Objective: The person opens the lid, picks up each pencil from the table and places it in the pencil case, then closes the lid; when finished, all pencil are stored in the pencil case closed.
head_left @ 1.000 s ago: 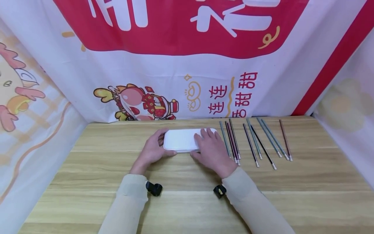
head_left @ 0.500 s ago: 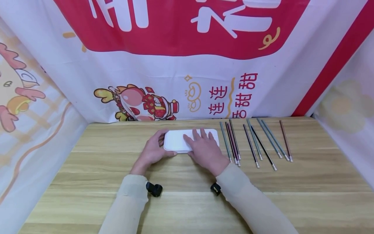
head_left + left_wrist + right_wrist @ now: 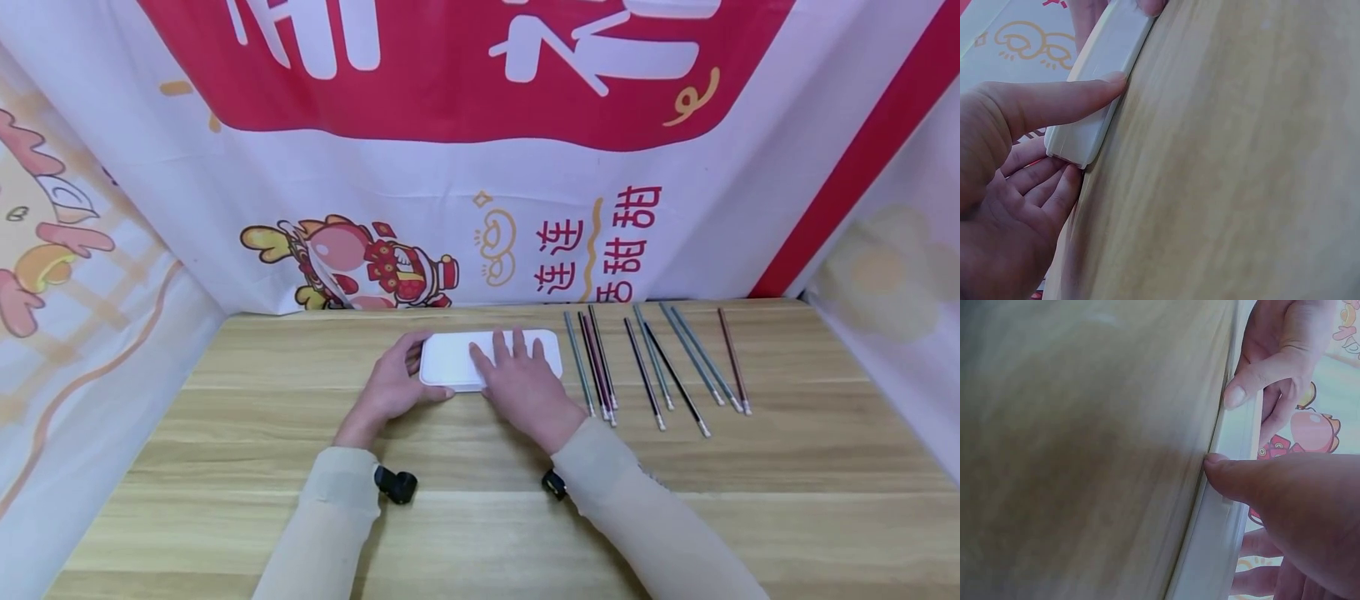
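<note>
A long white pencil box [image 3: 447, 357] with rounded corners lies near the back of the table. My left hand [image 3: 393, 383] holds its left end. In the left wrist view that thumb crosses the front side of the pencil box [image 3: 1088, 131], and the fingers curl at the end. My right hand [image 3: 525, 387] lies over the right half, fingers spread on the top toward the far edge. In the right wrist view its thumb presses the front side of the pencil box [image 3: 1213, 534]. The right fingertips are partly hidden there. A lid seam is hard to make out.
Several pencils [image 3: 651, 375] with white eraser ends lie loosely fanned to the right of the box. Behind the wooden table [image 3: 465, 533] hangs a printed white and red cloth [image 3: 465, 167]. Another cloth [image 3: 82, 350] closes the left side.
My right hand has slid a little left along the top of the pencil box and spread its fingers, then stayed almost still. My left hand and the pencils have not moved.
</note>
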Available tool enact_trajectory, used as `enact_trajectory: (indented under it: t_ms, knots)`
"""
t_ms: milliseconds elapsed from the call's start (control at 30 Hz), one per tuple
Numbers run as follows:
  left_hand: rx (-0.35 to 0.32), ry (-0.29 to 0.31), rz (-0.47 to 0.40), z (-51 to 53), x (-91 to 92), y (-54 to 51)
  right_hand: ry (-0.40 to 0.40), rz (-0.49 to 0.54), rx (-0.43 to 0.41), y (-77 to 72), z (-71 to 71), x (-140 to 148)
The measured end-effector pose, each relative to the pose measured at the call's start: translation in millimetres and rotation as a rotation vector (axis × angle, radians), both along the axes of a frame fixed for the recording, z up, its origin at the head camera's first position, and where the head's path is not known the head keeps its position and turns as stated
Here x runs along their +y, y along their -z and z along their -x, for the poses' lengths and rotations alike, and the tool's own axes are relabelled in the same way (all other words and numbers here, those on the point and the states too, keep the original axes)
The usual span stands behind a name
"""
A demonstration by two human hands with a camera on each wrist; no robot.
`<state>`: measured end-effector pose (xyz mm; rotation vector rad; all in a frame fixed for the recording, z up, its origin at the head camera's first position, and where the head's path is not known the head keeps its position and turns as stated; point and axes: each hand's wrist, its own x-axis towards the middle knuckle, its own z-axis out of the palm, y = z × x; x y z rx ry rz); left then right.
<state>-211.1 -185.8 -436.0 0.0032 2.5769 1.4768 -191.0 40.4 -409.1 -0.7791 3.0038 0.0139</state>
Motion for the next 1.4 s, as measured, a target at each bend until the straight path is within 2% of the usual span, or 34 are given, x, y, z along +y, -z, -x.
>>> enact_trajectory:
  t_ms: [233, 500, 800, 1100, 1267, 1400]
  knots:
    - [0.000, 0.004, -0.005, -1.0, -0.3, -0.3, -0.009, -0.023, -0.001, 1.9, -3.4, 2.8]
    - [-0.008, -0.005, -0.004, -0.7, 0.4, -0.4, 0.002, 0.012, -0.039, 2.5, -4.0, 3.3]
    - [-0.007, 0.000, 0.001, -0.4, 1.6, -0.5, -0.088, -0.124, 0.038, -5.2, 5.5, -2.0]
    - [0.002, 0.004, -0.012, -0.3, 1.4, -1.3, -0.087, -0.076, -0.040, -10.6, 16.0, -10.7]
    - [0.013, 0.005, -0.003, 0.0, 0.5, -0.1, -0.070, -0.091, -0.102, -12.3, 17.6, -14.3]
    - [0.026, 0.013, 0.004, 1.7, 0.3, 0.6, -0.066, -0.128, -0.114, -12.2, 18.4, -15.1]
